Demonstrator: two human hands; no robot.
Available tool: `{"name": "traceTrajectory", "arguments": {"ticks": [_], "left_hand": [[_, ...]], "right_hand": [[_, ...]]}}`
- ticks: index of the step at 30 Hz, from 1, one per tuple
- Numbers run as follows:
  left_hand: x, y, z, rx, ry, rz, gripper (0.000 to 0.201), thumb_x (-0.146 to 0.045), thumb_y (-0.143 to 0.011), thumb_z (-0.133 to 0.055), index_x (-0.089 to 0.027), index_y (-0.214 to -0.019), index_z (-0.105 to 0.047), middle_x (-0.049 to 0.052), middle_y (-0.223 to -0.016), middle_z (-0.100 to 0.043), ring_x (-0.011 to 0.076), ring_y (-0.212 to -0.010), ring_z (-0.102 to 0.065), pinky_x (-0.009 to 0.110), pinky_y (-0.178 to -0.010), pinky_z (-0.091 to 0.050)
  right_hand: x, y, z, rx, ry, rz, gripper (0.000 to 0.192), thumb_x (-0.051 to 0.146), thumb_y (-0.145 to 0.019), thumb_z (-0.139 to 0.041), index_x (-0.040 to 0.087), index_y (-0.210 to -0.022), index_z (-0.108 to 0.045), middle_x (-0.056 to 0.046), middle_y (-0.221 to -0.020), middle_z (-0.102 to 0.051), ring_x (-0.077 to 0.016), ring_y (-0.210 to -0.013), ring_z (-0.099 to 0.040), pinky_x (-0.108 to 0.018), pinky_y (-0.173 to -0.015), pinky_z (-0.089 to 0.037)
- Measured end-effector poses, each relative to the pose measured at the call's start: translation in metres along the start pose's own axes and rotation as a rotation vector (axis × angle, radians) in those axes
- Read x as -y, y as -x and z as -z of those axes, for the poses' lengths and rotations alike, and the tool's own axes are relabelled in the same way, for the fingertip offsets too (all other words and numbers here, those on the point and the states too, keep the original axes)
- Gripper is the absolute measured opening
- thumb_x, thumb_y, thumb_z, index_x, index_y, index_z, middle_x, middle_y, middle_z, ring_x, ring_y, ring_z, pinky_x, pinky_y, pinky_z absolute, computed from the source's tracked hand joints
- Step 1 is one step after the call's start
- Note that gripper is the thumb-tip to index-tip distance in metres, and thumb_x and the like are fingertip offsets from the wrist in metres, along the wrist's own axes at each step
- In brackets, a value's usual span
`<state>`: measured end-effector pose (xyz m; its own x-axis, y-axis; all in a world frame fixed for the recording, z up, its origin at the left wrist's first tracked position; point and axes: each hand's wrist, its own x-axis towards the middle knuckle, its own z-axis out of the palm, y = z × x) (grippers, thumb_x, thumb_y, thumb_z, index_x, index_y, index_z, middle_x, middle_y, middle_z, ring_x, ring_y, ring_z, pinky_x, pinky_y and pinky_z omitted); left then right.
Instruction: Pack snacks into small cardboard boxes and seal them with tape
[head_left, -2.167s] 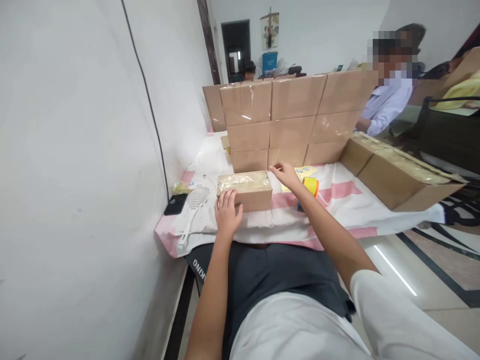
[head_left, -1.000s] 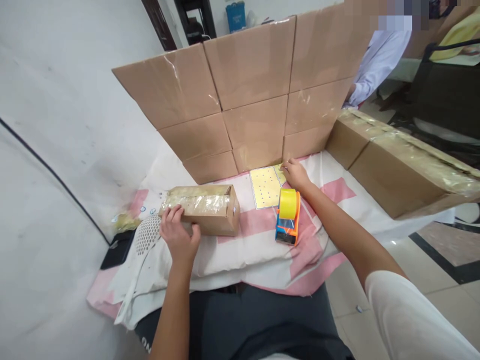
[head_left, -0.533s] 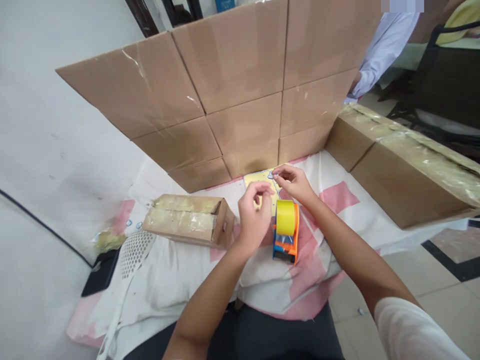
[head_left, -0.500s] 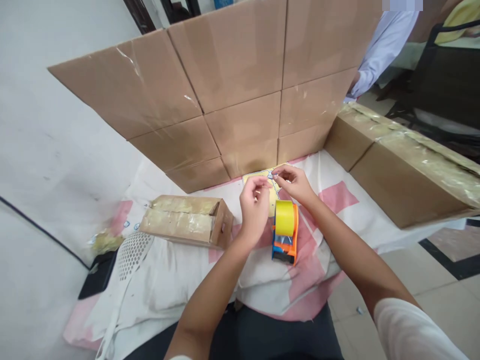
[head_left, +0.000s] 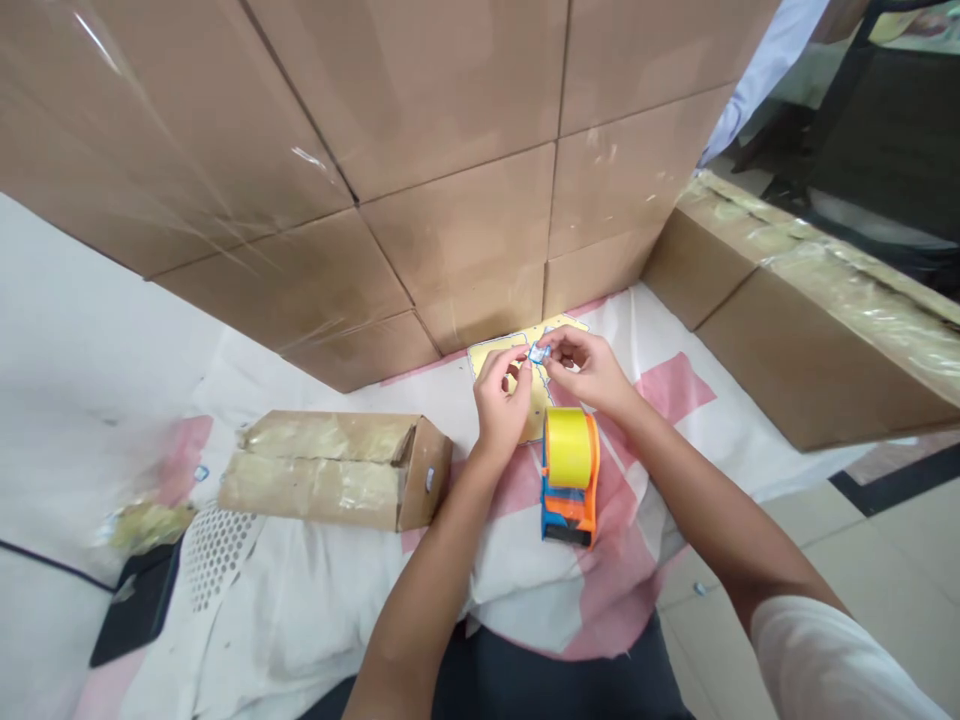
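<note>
Between my hands is a small white sticker-like piece with a blue edge (head_left: 538, 353). My right hand (head_left: 592, 368) pinches it between thumb and fingers. My left hand (head_left: 504, 393) is closed in a pinch, its fingertips touching the piece's left edge. Below both hands lies a yellow sheet with blue outlines (head_left: 487, 352), partly covered by them. Just in front of the sheet, an orange and blue tape dispenser (head_left: 592, 510) carries a roll of yellow tape (head_left: 568, 447). To the left rests a narrow taped cardboard box (head_left: 315, 490) with a small light patch on its right end.
A tall wall of taped cardboard (head_left: 465, 230) stands right behind the sheet. On the right sits a long taped box (head_left: 810, 350). A black flat object (head_left: 139, 610) lies far left on the pink and white cloth (head_left: 517, 560). Another person's pale sleeve (head_left: 772, 70) shows behind.
The view has shifted down and closer to the cardboard. My fingers have turned so the small piece between them now shows clearly. A light patch on the narrow box's end is now visible.
</note>
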<state>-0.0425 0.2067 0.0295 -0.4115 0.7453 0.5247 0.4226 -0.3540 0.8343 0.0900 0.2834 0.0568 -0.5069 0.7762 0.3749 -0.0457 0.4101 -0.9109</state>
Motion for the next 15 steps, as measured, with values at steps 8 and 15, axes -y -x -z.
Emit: {"name": "traceTrajectory", "arguments": {"ticks": [8, 15], "left_hand": [[0.003, 0.000, 0.005, 0.037, -0.007, -0.044, 0.017, -0.025, -0.097, -0.058, -0.023, -0.102, -0.074, 0.005, -0.097, -0.072, 0.0159, -0.083, -0.065, 0.027, -0.068, -0.047], [0.008, 0.000, 0.002, -0.081, 0.217, 0.262, 0.012, -0.028, -0.091, -0.063, -0.021, -0.097, -0.072, 0.005, -0.095, -0.074, 0.0155, -0.082, -0.066, 0.026, -0.070, -0.049]], "right_hand": [[0.001, 0.002, -0.003, 0.065, 0.013, -0.008, 0.020, 0.025, -0.081, -0.071, 0.021, -0.099, -0.064, 0.003, -0.073, -0.052, -0.0098, -0.059, -0.045, -0.025, -0.056, -0.039], [-0.023, -0.005, 0.003, 0.011, 0.070, -0.038, 0.028, 0.023, -0.079, -0.068, 0.022, -0.107, -0.060, 0.000, -0.087, -0.059, -0.0119, -0.065, -0.053, -0.027, -0.060, -0.042]]}}
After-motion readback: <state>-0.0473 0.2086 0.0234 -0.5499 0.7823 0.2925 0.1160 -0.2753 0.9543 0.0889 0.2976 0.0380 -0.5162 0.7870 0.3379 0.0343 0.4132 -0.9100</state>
